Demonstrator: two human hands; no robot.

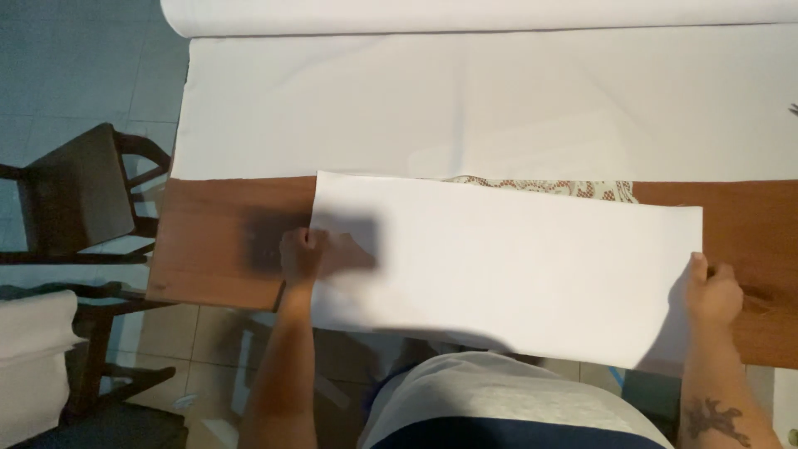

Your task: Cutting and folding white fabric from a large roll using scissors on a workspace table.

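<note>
White sheet (pixel 507 266), a large rectangular piece, is held flat over the near edge of the wooden table (pixel 216 241), with its near part overhanging the table edge toward the person. Its left edge is gripped by the left hand (pixel 303 256), which is closed on the material with the fingers curled; a dark shadow is cast on the table and sheet around this hand. Its right edge is pinched by the right hand (pixel 713 293), with the thumb seen on top of the sheet and the remaining fingers closed beneath or beside it. The two hands are set well apart, at opposite ends of the sheet.

Beyond the sheet, on the far part of the table, a wide white cloth (pixel 482 108) is spread, fed from a roll (pixel 465 15) lying along the far edge. A strip of patterned lace fabric (pixel 549 188) is partly visible between the cloth and the sheet. A dark wooden chair (pixel 79 191) stands on the tiled floor (pixel 75 58) at the left.
</note>
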